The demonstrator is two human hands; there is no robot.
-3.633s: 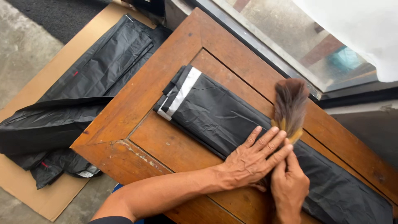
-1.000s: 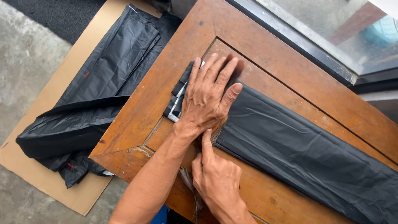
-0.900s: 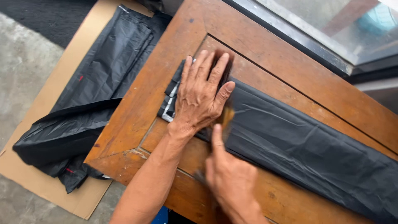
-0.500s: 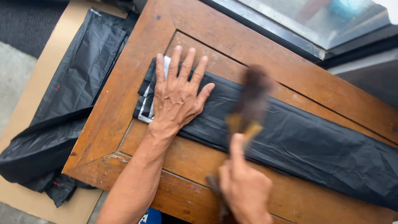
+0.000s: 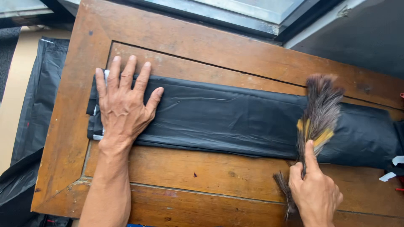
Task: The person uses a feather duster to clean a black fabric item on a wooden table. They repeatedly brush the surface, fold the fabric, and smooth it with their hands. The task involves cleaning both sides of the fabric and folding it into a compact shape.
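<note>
A long folded black plastic bag (image 5: 235, 120) lies flat across a brown wooden panelled table top (image 5: 210, 54). My left hand (image 5: 124, 105) presses flat on the bag's left end, fingers spread, covering a white strip there. My right hand (image 5: 314, 191) grips the handle of a feather brush (image 5: 320, 113), index finger stretched along it. The brush's dark bristles rest on the bag's right part, with yellow feathers near the handle.
More black plastic bags (image 5: 35, 109) lie on a cardboard sheet (image 5: 12, 96) on the floor to the left. A window frame (image 5: 235, 14) runs along the table's far edge. White scraps (image 5: 391, 168) sit at the bag's right end.
My right hand has swept the feather brush rightward along the bag, from beside my left hand to the bag's right part. My left hand stays pressed on the left end.
</note>
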